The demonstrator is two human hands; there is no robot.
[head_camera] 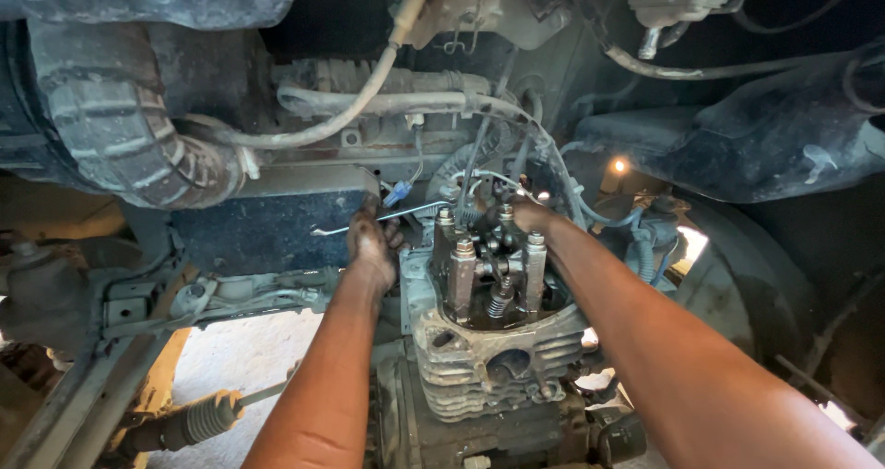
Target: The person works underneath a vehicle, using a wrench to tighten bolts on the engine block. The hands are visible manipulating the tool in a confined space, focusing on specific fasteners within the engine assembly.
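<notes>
The spanner (pixel 378 218), a thin bright bar at frame centre, lies nearly level so its far end reaches the top of the open cylinder head (pixel 493 294) just right of it. The left hand (pixel 373 248) is closed around its middle, gripping to turn. The right hand (pixel 530 215) rests at the head's upper right among the studs (pixel 461 271); whether its fingers close on anything I cannot tell. Hoses (pixel 369 100) loop above, and a ribbed duct (pixel 129 128) curves at upper left.
</notes>
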